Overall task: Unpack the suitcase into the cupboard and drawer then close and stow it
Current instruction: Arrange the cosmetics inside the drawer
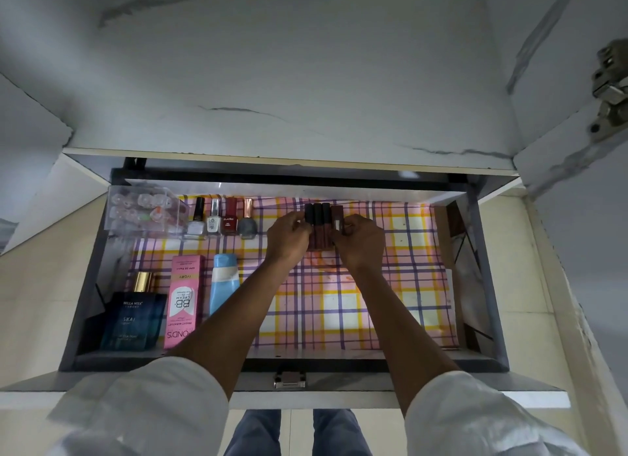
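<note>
An open drawer (102, 285) fills the middle of the frame, lined with pink, yellow and purple checked paper (356, 302). Both hands meet at its upper centre over a row of dark lipstick tubes (319, 224) lying side by side on the paper. The left hand (289, 238) has its fingers (302, 224) curled against the leftmost tubes; the right hand (360, 241) pinches the rightmost, brownish tube between thumb and fingers.

Left of the hands, along the drawer's far edge, stand four nail polish bottles (221, 218), and beyond them, in the upper left corner, a clear plastic box (142, 211). At lower left lie a dark blue perfume bottle (132, 316), a pink cream carton (183, 299) and a light blue tube (222, 282), side by side. White sleeves (142, 411) cover both forearms at the bottom of the frame.
</note>
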